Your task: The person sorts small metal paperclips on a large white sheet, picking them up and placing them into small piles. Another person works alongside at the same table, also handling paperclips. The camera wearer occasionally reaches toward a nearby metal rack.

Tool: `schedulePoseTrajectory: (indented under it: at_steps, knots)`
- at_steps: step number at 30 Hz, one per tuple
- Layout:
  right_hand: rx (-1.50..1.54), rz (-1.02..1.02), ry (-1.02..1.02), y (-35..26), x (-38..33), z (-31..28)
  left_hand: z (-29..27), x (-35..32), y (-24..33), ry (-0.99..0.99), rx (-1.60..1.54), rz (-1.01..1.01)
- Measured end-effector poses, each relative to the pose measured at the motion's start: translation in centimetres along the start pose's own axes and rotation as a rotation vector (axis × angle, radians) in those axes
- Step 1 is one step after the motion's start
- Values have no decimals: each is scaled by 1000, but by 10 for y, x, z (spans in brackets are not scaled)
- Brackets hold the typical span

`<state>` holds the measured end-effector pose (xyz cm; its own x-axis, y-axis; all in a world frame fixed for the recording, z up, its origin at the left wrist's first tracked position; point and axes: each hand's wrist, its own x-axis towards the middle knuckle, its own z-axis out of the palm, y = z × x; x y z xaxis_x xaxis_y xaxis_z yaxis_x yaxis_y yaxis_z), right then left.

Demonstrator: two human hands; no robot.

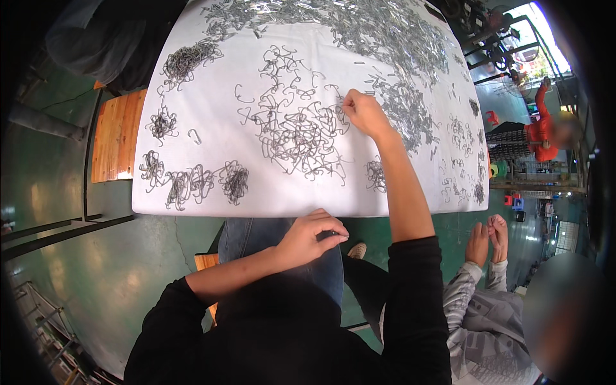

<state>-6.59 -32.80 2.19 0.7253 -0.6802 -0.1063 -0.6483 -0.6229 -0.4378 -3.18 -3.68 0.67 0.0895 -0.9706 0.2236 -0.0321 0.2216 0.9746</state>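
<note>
table cover (212,38): white | wire hooks (298,138): silver-grey | floor (96,256): green | bench (115,135): orange wood

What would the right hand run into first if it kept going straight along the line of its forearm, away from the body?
The right hand points up the white table. Straight ahead, probably a short bare stretch, then the dense heap of small metal clips at the far edge. Depth is uncertain; scattered wire hooks lie beside it.

Tangled grey wire hooks (295,138) mid-table
</note>
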Motion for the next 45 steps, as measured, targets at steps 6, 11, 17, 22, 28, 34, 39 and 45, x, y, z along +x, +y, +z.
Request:
schedulePoseTrajectory:
  at_steps: [6,11,17,22,28,34,39,45]
  knots:
    - [35,101,515,25,-62,38,8,-1,-1,27,43,-44]
    - [107,333,519,35,-103,50,14,-5,-1,19,28,-140]
    - [559,380,566,23,-133,38,19,-6,0,32,24,-159]
    - [1031,397,446,-14,-195,21,23,-8,3,34,15,-158]
    - [1283,377,456,-70,-282,22,28,-8,8,58,57,-80]
    - [1296,376,532,-81,-300,29,36,-6,13,84,-9,-57]
    - [1268,363,649,-80,-299,37,41,-4,16,50,16,-83]
    - [861,233,928,-88,-304,51,33,18,9,19,146,135]
